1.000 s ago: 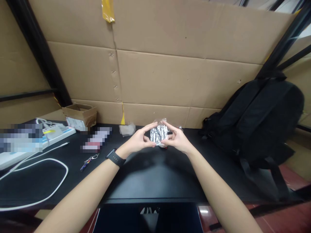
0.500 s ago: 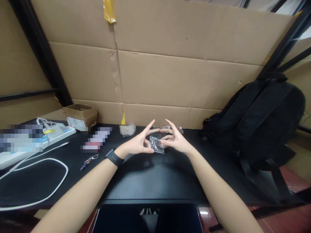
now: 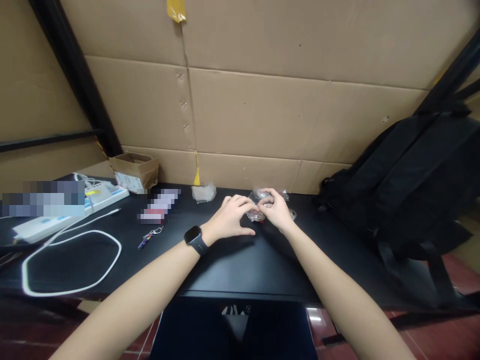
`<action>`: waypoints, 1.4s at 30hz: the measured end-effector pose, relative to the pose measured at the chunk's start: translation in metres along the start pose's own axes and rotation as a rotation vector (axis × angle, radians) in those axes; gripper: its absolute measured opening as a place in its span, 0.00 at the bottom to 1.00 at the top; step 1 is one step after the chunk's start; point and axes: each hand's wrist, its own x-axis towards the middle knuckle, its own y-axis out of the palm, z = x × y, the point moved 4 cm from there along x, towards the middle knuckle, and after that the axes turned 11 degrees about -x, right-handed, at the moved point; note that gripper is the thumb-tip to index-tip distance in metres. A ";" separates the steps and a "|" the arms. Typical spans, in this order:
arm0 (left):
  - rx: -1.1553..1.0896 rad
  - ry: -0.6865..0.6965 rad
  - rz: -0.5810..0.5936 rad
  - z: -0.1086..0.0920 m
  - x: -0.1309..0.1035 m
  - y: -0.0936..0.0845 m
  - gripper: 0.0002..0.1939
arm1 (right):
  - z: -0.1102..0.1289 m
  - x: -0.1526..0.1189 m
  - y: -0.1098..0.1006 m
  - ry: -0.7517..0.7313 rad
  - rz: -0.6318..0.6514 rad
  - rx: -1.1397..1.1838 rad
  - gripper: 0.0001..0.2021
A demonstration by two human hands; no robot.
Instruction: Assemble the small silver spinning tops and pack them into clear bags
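Both my hands are over the black table, near its back edge. My left hand (image 3: 233, 218) wears a black watch at the wrist; its thumb stands apart from the fingers, and its fingertips are at a small clear plastic packet (image 3: 255, 215) with a bit of red at its edge. The thumb and fingertips of my right hand (image 3: 274, 209) are closed together at the same packet; what they pinch is too small to make out. Behind the hands lie more clear packets (image 3: 261, 193), and a round clear item (image 3: 292, 214) shows beside my right wrist.
A whitish plastic bag (image 3: 204, 193) lies at the back. To the left are a small cardboard box (image 3: 135, 171), a blurred-out flat item (image 3: 159, 206), a keychain (image 3: 150, 237), a power strip (image 3: 45, 226) and a white cable (image 3: 120, 250). A black backpack (image 3: 408, 200) stands right.
The view has shifted. My hands, before spread around a clear packet held up between them, are now lower and further right; the right fingers have come together at the packets.
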 end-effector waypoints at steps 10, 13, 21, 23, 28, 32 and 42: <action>0.220 0.036 -0.046 0.009 0.002 -0.013 0.13 | 0.013 -0.003 0.001 -0.002 0.143 0.260 0.28; 0.242 -0.088 -0.219 0.037 -0.004 -0.052 0.13 | 0.010 0.003 -0.009 0.014 0.083 0.292 0.28; 0.382 -0.468 -0.463 0.114 -0.045 -0.119 0.14 | 0.000 0.011 -0.028 0.031 -0.011 0.211 0.29; 0.397 -0.498 -0.407 0.125 -0.049 -0.115 0.15 | -0.001 0.011 -0.028 0.023 -0.009 0.202 0.29; 0.401 -0.549 -0.243 0.148 -0.058 -0.094 0.22 | -0.001 0.011 -0.026 0.020 0.018 0.170 0.29; 0.380 -0.571 -0.156 0.155 -0.059 -0.084 0.25 | -0.001 0.011 -0.025 -0.001 0.047 0.138 0.28; 0.347 -0.606 -0.039 0.152 -0.045 -0.072 0.23 | -0.010 0.014 -0.020 -0.026 0.117 0.047 0.26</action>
